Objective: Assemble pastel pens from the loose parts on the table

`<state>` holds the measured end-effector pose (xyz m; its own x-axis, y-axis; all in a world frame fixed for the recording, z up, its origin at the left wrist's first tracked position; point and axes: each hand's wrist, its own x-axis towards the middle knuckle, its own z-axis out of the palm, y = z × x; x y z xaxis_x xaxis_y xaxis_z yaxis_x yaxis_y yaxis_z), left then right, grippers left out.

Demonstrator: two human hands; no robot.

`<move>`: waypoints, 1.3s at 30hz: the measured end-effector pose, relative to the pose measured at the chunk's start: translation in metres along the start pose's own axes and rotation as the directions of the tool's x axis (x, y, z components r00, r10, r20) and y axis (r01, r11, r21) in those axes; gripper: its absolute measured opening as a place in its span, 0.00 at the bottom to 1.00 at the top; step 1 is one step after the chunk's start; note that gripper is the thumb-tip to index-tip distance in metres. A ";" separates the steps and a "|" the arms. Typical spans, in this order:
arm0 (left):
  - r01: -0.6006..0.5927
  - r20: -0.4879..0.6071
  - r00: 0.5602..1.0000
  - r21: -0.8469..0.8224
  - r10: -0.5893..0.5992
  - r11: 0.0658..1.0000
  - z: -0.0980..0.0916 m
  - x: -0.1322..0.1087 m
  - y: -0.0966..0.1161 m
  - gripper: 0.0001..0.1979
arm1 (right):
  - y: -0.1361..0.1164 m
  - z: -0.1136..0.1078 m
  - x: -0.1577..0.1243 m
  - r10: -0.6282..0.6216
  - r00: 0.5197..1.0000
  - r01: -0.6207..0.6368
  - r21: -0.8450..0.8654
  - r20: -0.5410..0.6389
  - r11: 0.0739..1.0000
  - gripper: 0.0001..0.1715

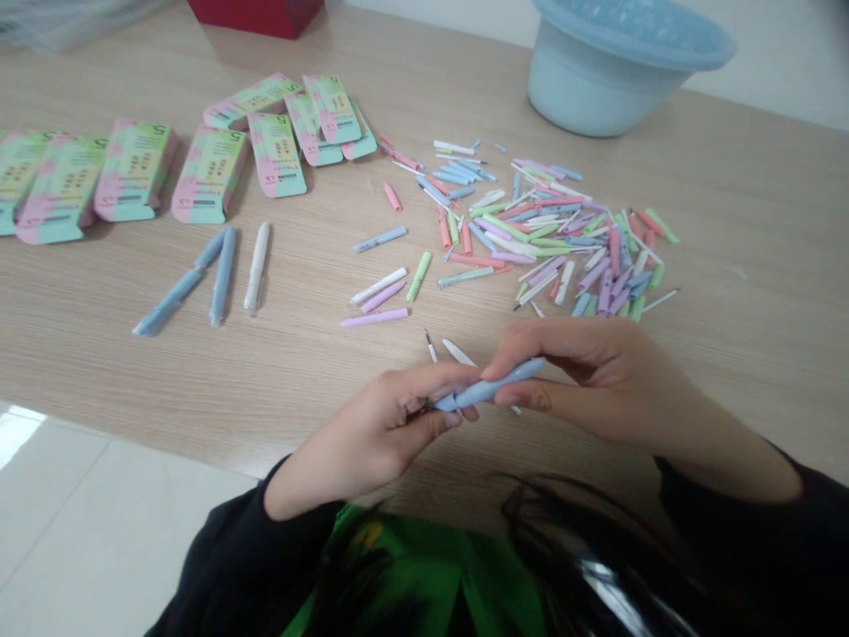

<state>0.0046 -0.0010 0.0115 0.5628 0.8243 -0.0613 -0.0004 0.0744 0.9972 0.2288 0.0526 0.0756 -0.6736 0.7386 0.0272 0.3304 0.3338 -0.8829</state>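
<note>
A light blue pen [491, 387] is held level between my two hands above the near part of the table. My left hand [391, 425] pinches its left end, and the fingers partly cover that end. With thumb and fingertips, my right hand [597, 380] grips the pen toward its right end. Just behind the hands lie a white pen part [457, 352] and a thin refill with a dark tip [431, 345]. A purple pen piece [375, 318] and a green one [418, 276] rest farther left, among several others.
Loose pastel pen parts and refills form a wide pile [550, 230] beyond my right hand. Two blue pens [224, 276] and a white pen [257, 267] lie at left. Several pastel boxes [136, 170], a red box [258, 13] and a blue basin [597, 80] stand behind.
</note>
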 end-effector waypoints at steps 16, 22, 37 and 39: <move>-0.026 -0.069 0.996 0.287 0.048 0.958 -0.001 0.005 -0.023 0.11 | 0.014 0.017 -0.001 -0.067 0.985 0.051 -0.104 -0.159 0.993 0.02; -0.111 -0.079 0.987 0.321 0.143 0.940 -0.002 0.003 -0.021 0.10 | 0.006 0.015 -0.005 -0.099 0.985 0.076 -0.156 -0.142 0.985 0.03; -0.068 -0.082 0.993 0.179 0.083 0.981 -0.003 -0.002 0.004 0.14 | 0.005 0.024 -0.014 -0.047 0.953 0.003 -0.146 -0.299 0.989 0.03; -0.041 -0.055 0.998 0.039 0.043 0.998 -0.005 -0.002 0.006 0.12 | 0.002 0.023 -0.016 -0.086 0.948 0.056 -0.106 -0.306 0.993 0.03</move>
<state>-0.0006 0.0006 0.0173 0.5160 0.8563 -0.0207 0.0088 0.0189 0.9998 0.2252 0.0288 0.0624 -0.4652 0.8506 0.2450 0.3601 0.4347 -0.8255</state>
